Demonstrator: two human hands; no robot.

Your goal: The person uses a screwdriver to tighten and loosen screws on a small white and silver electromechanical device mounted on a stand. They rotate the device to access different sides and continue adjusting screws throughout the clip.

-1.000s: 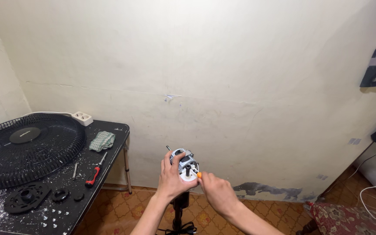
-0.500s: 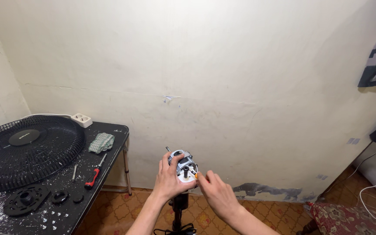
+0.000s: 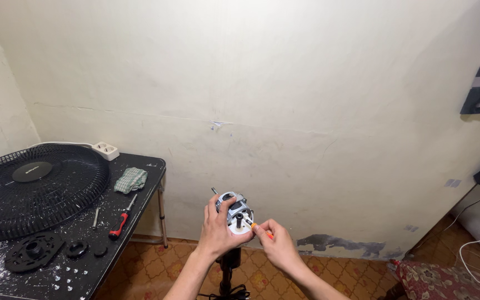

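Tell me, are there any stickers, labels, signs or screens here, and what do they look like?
Round badge: centre of the black fan grille lying on the black table; dark disc with small pale print.
Torn paper scrap: stuck on the cream wall; small, whitish.
Tape bits: low on the wall at right; pale grey.
No screens or packages.

fan grille [image 3: 34, 189] on table [image 3: 140, 191] — left of motor [image 3: 235, 211]

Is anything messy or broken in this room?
Yes. White bits are scattered over the black table around the fan grille, like crumbs. Low on the wall a dark patch shows where paint has flaked off. The fan motor in the hands sits bare, with no cover.
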